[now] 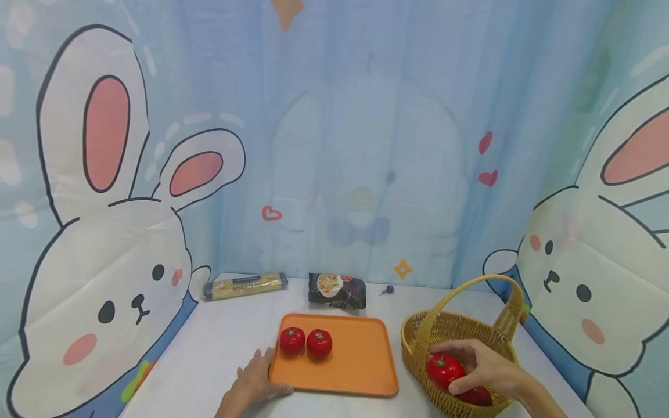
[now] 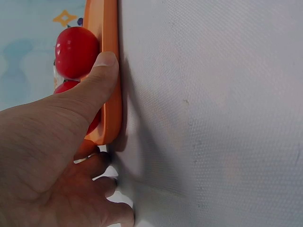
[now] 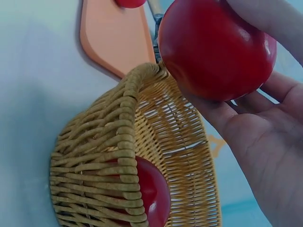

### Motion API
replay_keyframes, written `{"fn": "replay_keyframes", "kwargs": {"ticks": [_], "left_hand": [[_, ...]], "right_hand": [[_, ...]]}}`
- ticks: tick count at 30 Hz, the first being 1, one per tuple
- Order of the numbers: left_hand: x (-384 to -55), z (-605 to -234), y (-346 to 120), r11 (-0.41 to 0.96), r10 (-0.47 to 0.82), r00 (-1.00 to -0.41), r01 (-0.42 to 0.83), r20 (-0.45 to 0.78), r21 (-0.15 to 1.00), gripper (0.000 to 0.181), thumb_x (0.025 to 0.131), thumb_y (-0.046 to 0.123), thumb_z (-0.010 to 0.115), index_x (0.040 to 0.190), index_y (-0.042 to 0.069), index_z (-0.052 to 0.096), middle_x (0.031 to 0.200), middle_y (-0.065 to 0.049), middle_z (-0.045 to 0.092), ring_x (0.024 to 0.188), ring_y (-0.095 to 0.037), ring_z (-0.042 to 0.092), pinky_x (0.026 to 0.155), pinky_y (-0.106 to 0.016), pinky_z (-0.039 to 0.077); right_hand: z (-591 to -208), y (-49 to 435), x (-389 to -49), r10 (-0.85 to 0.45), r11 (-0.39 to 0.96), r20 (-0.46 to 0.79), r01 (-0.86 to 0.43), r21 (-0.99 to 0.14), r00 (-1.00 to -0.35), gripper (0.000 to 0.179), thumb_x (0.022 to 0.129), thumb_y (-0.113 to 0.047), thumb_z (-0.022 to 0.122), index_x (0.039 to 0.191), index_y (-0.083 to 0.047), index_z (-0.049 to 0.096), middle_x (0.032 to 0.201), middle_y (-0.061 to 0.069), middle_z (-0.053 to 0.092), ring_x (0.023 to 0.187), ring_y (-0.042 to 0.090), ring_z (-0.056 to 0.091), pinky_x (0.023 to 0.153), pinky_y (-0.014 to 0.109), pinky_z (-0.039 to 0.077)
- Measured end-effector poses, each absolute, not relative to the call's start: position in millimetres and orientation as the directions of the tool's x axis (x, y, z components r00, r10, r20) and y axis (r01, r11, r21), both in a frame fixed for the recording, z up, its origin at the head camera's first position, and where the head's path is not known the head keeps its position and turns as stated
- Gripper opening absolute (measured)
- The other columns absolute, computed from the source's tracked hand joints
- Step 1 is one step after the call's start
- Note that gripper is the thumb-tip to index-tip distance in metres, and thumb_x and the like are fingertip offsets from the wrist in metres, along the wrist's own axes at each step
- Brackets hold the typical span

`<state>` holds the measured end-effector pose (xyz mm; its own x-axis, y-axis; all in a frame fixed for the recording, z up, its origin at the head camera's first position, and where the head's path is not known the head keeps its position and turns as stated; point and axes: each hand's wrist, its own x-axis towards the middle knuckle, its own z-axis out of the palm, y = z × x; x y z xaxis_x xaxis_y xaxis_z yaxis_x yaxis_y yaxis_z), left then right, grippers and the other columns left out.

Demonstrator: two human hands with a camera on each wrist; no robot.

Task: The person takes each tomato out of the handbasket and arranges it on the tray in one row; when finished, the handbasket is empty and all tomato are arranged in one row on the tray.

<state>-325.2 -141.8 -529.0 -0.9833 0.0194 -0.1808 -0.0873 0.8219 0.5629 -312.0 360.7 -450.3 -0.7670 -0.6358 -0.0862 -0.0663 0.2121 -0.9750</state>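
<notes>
My right hand grips a red tomato with a green stem, held over the wicker basket. Inside the basket lies another tomato, seen past the woven rim in the right wrist view. On the left, my left hand rests at the near left corner of an orange tray, its thumb along the tray's edge and its other fingers spread by the side. Two tomatoes, one on the left and one beside it, sit at the tray's left end.
Behind the tray, a yellow pack of spaghetti and a dark food packet lie on the white table. A small dark purple item is right of the packet. The basket's tall handle arches above it. A rabbit-print curtain hangs behind.
</notes>
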Motion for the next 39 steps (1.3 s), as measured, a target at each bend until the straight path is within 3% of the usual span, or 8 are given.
{"fn": "replay_keyframes", "kwargs": {"ticks": [7,14,21,27,39], "left_hand": [[-326,-530,-143,0.821,0.017,-0.984,-0.088,-0.179,0.564,0.099,0.080,0.036,0.097,0.154,-0.008,0.049,0.156,-0.037,0.048,0.153,-0.057,0.033,0.123,-0.080,0.019],[-328,-532,-142,0.820,0.013,-0.985,-0.089,-0.174,0.566,0.099,0.080,0.037,0.097,0.154,-0.008,0.049,0.156,-0.037,0.049,0.154,-0.057,0.032,0.122,-0.081,0.019],[-328,-533,-143,0.822,0.012,-0.984,-0.092,-0.179,0.562,0.100,0.080,0.038,0.097,0.155,-0.008,0.049,0.156,-0.037,0.048,0.154,-0.057,0.033,0.122,-0.081,0.019],[-327,-532,-144,0.820,0.019,-0.986,-0.080,-0.167,0.566,0.099,0.080,0.037,0.097,0.155,-0.008,0.049,0.156,-0.036,0.050,0.154,-0.056,0.032,0.122,-0.081,0.019],[-330,-535,-145,0.814,0.028,-0.985,-0.076,-0.171,0.576,0.104,0.079,0.040,0.098,0.156,-0.008,0.048,0.157,-0.036,0.049,0.155,-0.057,0.031,0.122,-0.082,0.018]], "right_hand": [[-448,358,-301,-0.665,0.185,-0.083,-0.056,-0.981,-0.742,0.056,0.100,0.003,0.070,0.151,0.013,0.047,0.145,0.017,0.064,0.124,0.014,0.063,0.103,0.034,0.061],[-448,345,-292,-0.709,0.176,-0.084,-0.061,-0.983,-0.700,0.052,0.101,0.002,0.068,0.149,0.012,0.052,0.142,0.017,0.066,0.122,0.022,0.065,0.101,0.035,0.062],[-454,322,-290,-0.658,0.261,-0.095,-0.107,-0.960,-0.747,0.054,0.101,-0.002,0.071,0.149,0.014,0.051,0.139,0.024,0.066,0.118,0.026,0.065,0.095,0.034,0.065],[-455,302,-290,-0.595,0.315,-0.105,-0.111,-0.942,-0.797,0.052,0.098,-0.004,0.077,0.146,0.005,0.061,0.139,0.022,0.067,0.118,0.029,0.065,0.095,0.039,0.065],[-463,251,-300,-0.533,0.337,0.037,-0.252,-0.907,-0.845,0.059,0.088,-0.008,0.089,0.140,0.006,0.065,0.138,0.027,0.068,0.122,0.038,0.065,0.094,0.034,0.065]]}}
